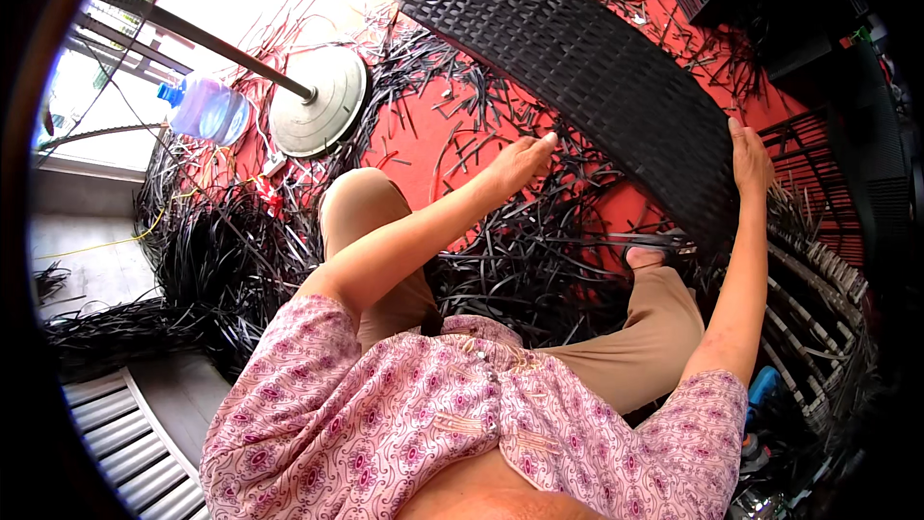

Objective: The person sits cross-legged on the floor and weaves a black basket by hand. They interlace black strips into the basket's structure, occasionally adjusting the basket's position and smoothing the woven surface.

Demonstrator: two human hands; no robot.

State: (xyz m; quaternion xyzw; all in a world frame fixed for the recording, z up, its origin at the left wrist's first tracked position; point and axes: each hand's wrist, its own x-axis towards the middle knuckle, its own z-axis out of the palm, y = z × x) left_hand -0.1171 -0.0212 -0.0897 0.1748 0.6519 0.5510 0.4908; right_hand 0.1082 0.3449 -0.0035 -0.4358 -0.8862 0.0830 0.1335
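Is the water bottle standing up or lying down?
Lying down: the water bottle rests on its side on the floor, blue cap pointing left.

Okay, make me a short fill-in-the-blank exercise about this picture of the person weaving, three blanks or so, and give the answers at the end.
1. Both hands touch a woven panel whose colour is ____.
2. The right hand grips the panel's ____ edge.
3. The left hand rests at the panel's ____ edge.
4. The floor under the loose strips is ____.

Missing words: black; right; lower; red
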